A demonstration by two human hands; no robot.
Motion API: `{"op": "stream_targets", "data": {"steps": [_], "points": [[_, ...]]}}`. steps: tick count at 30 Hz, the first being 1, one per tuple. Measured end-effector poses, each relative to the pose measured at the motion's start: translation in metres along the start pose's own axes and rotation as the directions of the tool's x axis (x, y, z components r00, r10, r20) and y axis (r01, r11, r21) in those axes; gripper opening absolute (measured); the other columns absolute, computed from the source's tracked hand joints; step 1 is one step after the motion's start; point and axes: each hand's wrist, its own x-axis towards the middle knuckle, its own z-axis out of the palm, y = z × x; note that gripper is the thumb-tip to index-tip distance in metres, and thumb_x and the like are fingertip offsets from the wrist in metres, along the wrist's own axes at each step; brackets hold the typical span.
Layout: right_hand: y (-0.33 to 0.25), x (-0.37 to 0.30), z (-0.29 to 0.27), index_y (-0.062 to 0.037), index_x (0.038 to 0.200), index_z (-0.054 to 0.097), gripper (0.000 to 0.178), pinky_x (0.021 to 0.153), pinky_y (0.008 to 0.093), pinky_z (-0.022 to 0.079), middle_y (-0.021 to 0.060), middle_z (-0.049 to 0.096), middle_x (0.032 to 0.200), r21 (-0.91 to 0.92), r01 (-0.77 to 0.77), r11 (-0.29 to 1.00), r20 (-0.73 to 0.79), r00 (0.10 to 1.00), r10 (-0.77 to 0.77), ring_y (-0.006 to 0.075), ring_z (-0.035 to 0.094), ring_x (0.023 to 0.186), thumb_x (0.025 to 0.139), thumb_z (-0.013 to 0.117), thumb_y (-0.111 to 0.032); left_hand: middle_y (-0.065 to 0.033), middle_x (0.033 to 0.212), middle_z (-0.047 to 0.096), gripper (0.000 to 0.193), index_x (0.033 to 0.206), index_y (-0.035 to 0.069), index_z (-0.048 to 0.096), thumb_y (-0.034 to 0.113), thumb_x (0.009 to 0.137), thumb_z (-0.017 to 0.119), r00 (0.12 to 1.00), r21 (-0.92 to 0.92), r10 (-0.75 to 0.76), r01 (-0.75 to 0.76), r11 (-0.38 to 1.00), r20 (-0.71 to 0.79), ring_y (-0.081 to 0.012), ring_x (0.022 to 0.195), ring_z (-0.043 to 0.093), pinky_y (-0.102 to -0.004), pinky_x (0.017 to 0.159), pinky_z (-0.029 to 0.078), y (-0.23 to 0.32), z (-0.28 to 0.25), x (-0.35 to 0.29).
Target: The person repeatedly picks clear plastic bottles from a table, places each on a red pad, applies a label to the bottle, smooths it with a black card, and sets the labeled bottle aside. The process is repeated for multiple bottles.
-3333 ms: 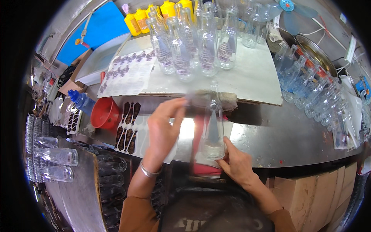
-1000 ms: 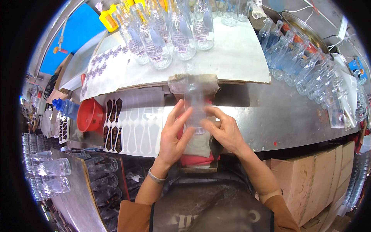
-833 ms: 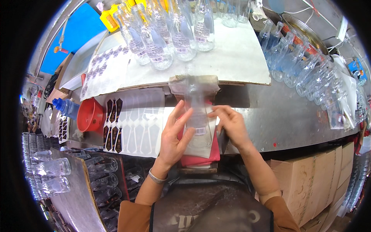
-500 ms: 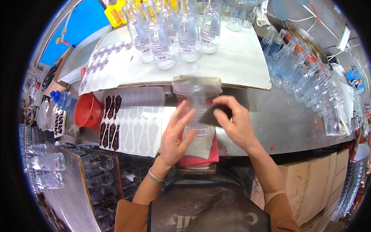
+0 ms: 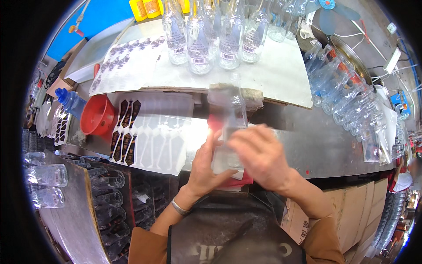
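A clear glass bottle (image 5: 237, 116) lies on its side in front of me, smeared by motion, its neck end by a cloth-wrapped rest (image 5: 252, 97). Under it show red cloth (image 5: 214, 124) and the worktop. My left hand (image 5: 204, 169) lies along the bottle's left side, fingers stretched and thumb spread out toward the near end. Over the bottle's right side, my right hand (image 5: 263, 158) is blurred, its fingers bunched together. Whatever those fingers hold is hidden. A label sheet (image 5: 162, 145) with several dark, bottle-shaped labels on its left part lies left of my left hand.
Several labelled clear bottles (image 5: 198, 55) stand on the raised white board (image 5: 281, 72). A red bowl (image 5: 97, 115) and a blue-capped bottle (image 5: 70, 102) sit at left. More bottles (image 5: 343, 94) lean in rows at right. Cardboard boxes (image 5: 347, 215) stand below the worktop at right.
My right hand has moved left and nearer over the bottle; the dark flat piece in it no longer shows. My left hand has come lower alongside the bottle. The whole view has shifted slightly.
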Motion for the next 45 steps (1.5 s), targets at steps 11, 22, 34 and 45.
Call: {"op": "stream_targets", "data": {"steps": [11, 22, 34, 45], "points": [[0.012, 0.01, 0.01, -0.0073, 0.085, 0.059, 0.015, 0.071, 0.0397, 0.051, 0.0108, 0.062, 0.081, 0.058, 0.034, 0.998, 0.112, 0.993, -0.04, 0.0296, 0.06, 0.077, 0.073, 0.066, -0.011, -0.024, 0.142, 0.052, 0.118, 0.157, -0.007, 0.011, 0.011, 0.071, 0.09, 0.998, -0.018, 0.026, -0.027, 0.999, -0.064, -0.0301, 0.109, 0.064, -0.0393, 0.092, 0.054, -0.003, 0.008, -0.005], [0.01, -0.021, 0.002, -0.0076, 0.084, 0.059, 0.014, 0.076, 0.0409, 0.054, 0.0105, 0.06, 0.082, 0.277, -0.069, 0.958, 0.109, 0.993, 0.041, 0.0285, 0.064, 0.083, 0.078, 0.071, -0.01, -0.0221, 0.15, 0.049, 0.112, 0.16, -0.003, 0.013, 0.005, 0.075, 0.085, 0.985, -0.139, -0.121, 0.138, 0.981, 0.125, -0.0292, 0.129, 0.056, -0.0393, 0.109, 0.044, -0.013, -0.007, -0.005], [0.013, -0.075, -0.004, -0.0069, 0.104, 0.067, 0.026, 0.086, 0.0409, 0.055, 0.0132, 0.069, 0.101, 0.585, -0.32, 0.745, 0.11, 0.942, 0.318, 0.0319, 0.068, 0.094, 0.078, 0.072, -0.003, -0.021, 0.152, 0.047, 0.105, 0.16, -0.003, 0.018, 0.002, 0.076, 0.081, 0.96, -0.182, -0.22, 0.25, 0.951, 0.173, -0.0289, 0.14, 0.047, -0.04, 0.118, 0.034, -0.015, -0.01, -0.013], [0.065, 0.017, -0.009, -0.0018, 0.108, 0.07, 0.024, 0.077, 0.0412, 0.055, 0.0147, 0.072, 0.095, -0.004, -0.269, 0.963, -0.154, 0.952, 0.265, 0.035, 0.066, 0.084, 0.086, 0.07, -0.01, -0.0232, 0.153, 0.043, 0.108, 0.158, -0.007, 0.016, 0.005, 0.075, 0.085, 0.988, -0.004, -0.157, 0.157, 0.988, 0.015, -0.0301, 0.128, 0.056, -0.0393, 0.108, 0.046, 0.022, 0.01, -0.005]]}}
